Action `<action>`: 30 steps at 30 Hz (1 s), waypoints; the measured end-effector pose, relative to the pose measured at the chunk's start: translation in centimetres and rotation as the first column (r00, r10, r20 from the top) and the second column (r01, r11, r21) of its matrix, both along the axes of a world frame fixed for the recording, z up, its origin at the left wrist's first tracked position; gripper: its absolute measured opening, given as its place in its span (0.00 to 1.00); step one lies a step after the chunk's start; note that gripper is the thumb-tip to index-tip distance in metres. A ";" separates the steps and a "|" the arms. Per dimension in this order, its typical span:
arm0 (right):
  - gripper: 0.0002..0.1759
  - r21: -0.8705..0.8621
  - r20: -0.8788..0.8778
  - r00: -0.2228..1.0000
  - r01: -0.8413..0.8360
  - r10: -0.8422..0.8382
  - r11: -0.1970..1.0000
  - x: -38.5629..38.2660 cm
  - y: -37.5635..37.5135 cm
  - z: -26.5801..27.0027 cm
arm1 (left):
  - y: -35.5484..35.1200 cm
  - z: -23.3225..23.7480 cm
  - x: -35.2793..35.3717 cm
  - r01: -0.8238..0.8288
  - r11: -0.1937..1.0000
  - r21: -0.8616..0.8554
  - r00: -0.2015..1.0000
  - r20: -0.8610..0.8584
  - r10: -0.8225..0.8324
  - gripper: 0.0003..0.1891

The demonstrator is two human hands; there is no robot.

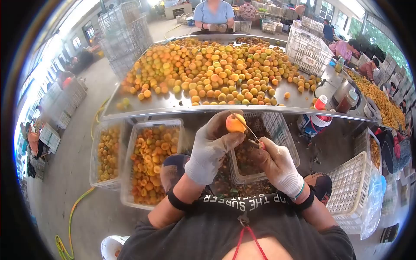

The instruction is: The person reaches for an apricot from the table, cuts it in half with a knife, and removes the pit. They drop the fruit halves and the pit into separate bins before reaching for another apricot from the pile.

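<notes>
Between the thumb and fingers of my gloved left hand (210,145) is an orange-red apricot (235,123). My gloved right hand (279,167) grips a small knife, its thin blade (246,124) lying across the apricot. Most of the knife's handle is hidden in my fist; a reddish bit of it shows by the thumb. Below my hands stands a white crate (286,141) with dark scraps in it. To the left, a pale crate (125,190) holds many halved apricots (151,162).
A metal table (169,104) ahead carries a large heap of apricots (216,65). Another crate of apricots (109,151) stands at left. At right are a white basket (351,186) and a red-capped bottle (320,102). Across the table sits a person in a blue shirt (213,12).
</notes>
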State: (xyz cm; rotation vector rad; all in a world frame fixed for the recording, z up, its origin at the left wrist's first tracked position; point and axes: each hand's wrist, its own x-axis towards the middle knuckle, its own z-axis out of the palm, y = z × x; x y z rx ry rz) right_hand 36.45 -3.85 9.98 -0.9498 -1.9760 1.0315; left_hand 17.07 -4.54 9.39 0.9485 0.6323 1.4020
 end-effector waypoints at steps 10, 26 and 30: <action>0.07 0.034 -0.063 0.997 0.039 -0.037 0.999 -0.9 0.4 -3.0 | 0.2 -0.8 1.4 -0.041 0.991 0.128 0.999 0.041 0.036 0.21; 0.07 0.247 0.176 0.949 0.216 -0.263 0.945 -2.7 1.8 -4.3 | 2.9 -3.1 1.4 -0.012 0.993 -0.116 0.973 0.229 0.038 0.24; 0.04 0.303 0.162 0.943 0.234 -0.292 0.924 -2.5 2.0 -5.1 | 2.3 -2.3 2.6 -0.079 0.997 -0.013 0.993 0.086 0.079 0.20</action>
